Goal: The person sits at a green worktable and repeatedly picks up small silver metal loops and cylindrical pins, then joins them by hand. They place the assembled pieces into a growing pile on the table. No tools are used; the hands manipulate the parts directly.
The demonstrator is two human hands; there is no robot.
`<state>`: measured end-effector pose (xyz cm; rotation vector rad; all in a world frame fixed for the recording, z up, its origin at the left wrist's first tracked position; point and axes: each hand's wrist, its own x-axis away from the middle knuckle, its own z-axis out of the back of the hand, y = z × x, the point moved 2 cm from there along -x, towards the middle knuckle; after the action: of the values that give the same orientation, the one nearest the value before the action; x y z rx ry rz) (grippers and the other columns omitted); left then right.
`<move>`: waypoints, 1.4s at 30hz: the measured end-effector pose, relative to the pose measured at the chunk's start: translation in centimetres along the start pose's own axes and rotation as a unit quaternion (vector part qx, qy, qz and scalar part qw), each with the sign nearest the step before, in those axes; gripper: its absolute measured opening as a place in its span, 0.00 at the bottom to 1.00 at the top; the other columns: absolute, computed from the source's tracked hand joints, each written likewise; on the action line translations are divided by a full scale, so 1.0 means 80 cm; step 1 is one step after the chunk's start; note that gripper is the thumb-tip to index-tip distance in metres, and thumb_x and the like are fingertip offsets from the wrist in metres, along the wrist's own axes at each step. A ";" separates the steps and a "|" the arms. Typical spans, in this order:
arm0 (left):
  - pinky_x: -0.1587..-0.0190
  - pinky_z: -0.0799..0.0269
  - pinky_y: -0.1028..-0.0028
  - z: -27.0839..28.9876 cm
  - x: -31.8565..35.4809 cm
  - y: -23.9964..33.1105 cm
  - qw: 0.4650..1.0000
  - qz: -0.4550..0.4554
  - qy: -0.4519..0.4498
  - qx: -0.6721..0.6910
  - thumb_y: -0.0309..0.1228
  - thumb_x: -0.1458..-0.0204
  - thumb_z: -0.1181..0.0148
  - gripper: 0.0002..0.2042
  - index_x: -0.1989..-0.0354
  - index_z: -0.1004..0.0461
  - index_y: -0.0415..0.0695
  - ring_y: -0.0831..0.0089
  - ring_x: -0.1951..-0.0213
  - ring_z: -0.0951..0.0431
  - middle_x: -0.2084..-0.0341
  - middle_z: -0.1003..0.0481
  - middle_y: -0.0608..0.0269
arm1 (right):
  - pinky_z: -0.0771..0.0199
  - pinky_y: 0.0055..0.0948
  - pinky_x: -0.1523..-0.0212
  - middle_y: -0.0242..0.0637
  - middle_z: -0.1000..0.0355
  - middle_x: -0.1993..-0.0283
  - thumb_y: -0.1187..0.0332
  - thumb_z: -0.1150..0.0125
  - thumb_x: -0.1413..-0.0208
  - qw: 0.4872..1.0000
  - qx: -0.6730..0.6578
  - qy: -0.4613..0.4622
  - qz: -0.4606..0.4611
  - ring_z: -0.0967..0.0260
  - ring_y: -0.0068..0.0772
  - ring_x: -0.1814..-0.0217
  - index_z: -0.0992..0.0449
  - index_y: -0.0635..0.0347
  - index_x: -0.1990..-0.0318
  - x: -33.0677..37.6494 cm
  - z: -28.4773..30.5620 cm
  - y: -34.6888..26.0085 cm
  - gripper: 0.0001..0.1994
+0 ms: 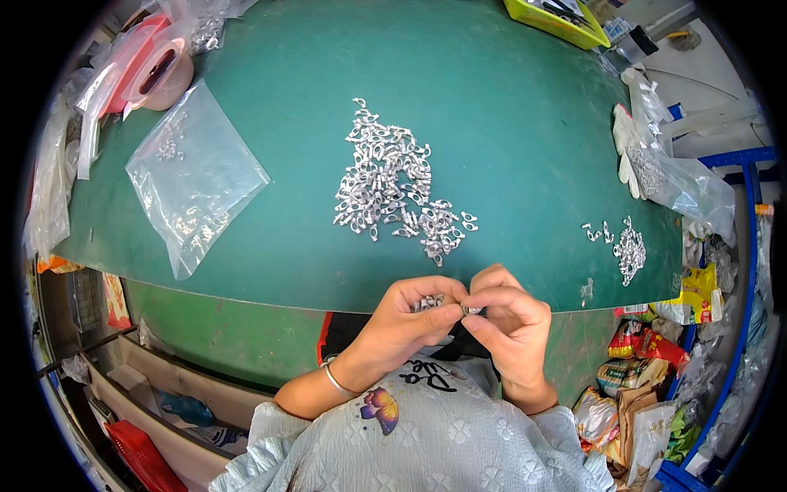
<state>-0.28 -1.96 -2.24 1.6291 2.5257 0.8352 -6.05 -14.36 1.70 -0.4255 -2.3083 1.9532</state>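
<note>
Over the table's near edge, my two hands meet at the fingertips. My left hand [403, 318] is curled around several small silver metal parts [427, 303]. Between the fingertips of both hands sits one small metal part [471, 310], pinched by my right hand [510, 318]; its exact shape is mostly hidden by the fingers. Just beyond the hands lies a large loose pile of small silver looped metal parts [381, 176]. A smaller heap of similar parts [630, 256] rests at the table's right, with a few strays beside it.
On the green table [525, 139], a clear plastic bag [197, 176] with a few small parts lies left. Behind it stands a pink basket [168, 78]. A yellow-green tray [557, 20] is at the far right, a glove [625, 148] and filled bag [684, 184] at the right edge.
</note>
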 end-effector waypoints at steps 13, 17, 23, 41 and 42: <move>0.82 0.55 0.85 0.001 0.001 0.002 0.999 -0.015 -0.037 0.007 0.25 0.49 0.44 0.07 0.63 0.29 0.36 0.90 0.82 0.46 0.78 0.33 0.73 | 0.34 0.26 0.65 0.40 0.30 0.69 0.86 0.37 0.64 0.992 0.100 -0.006 0.076 0.35 0.32 0.65 0.26 0.69 0.69 0.001 0.001 -0.006 0.11; 0.81 0.53 0.85 -0.004 0.000 0.002 0.999 -0.033 -0.013 0.008 0.24 0.50 0.43 0.07 0.63 0.28 0.37 0.90 0.81 0.44 0.79 0.33 0.73 | 0.34 0.28 0.62 0.41 0.30 0.67 0.88 0.39 0.62 0.997 0.051 0.008 0.052 0.34 0.32 0.63 0.27 0.70 0.67 0.003 0.003 -0.003 0.12; 0.78 0.46 0.85 -0.011 0.000 0.011 0.950 -0.219 0.033 -0.220 0.19 0.55 0.41 0.05 0.69 0.25 0.37 0.88 0.80 0.40 0.82 0.34 0.73 | 0.35 0.29 0.59 0.43 0.30 0.64 0.89 0.43 0.61 0.999 -0.009 0.036 -0.008 0.35 0.34 0.60 0.28 0.71 0.64 0.009 0.000 0.008 0.13; 0.79 0.46 0.87 0.010 -0.007 0.013 0.976 -0.114 0.075 0.170 0.33 0.46 0.46 0.10 0.60 0.38 0.43 0.81 0.73 0.44 0.69 0.42 0.67 | 0.39 0.32 0.57 0.39 0.32 0.61 0.79 0.41 0.58 0.859 0.494 0.077 0.105 0.38 0.38 0.60 0.25 0.61 0.62 -0.055 0.053 0.046 0.12; 0.80 0.46 0.86 0.011 -0.007 0.013 0.980 -0.112 0.057 0.155 0.32 0.46 0.47 0.10 0.60 0.38 0.43 0.81 0.73 0.43 0.68 0.42 0.65 | 0.41 0.33 0.57 0.38 0.33 0.61 0.78 0.41 0.57 0.839 0.532 0.070 0.094 0.38 0.38 0.60 0.25 0.60 0.61 -0.059 0.051 0.058 0.12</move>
<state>1.11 -1.75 -2.70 1.3573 2.9732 0.5487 -1.80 -18.83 -3.01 -0.6173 -0.8186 2.7485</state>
